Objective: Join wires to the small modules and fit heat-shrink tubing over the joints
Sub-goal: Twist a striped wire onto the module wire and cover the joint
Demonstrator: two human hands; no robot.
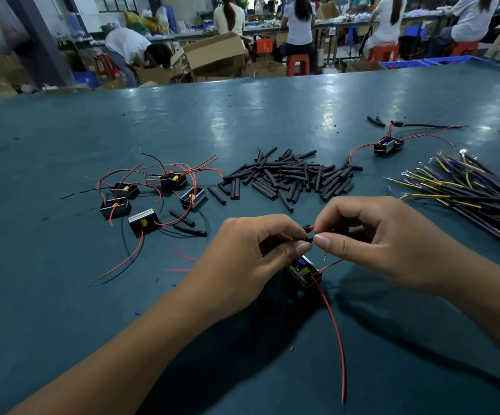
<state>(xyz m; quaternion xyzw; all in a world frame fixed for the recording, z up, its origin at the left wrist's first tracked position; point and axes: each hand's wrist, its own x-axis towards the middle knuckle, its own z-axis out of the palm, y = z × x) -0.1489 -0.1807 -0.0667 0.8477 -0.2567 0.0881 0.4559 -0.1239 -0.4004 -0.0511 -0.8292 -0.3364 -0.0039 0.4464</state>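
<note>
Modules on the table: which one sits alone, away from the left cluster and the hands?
The module at far right, beyond the tubing pile. It lies by itself with red leads trailing, while five others bunch together at left.

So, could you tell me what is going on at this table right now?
A person is joining wires at a small module lying on the green table. The left hand and right hand pinch a short black tube and a red wire end between them. Loose heat-shrink tubing and more modules lie beyond.

teal table (93,139) | cardboard boxes (215,55) behind | red stools (298,64) | seated workers (299,25)
</note>
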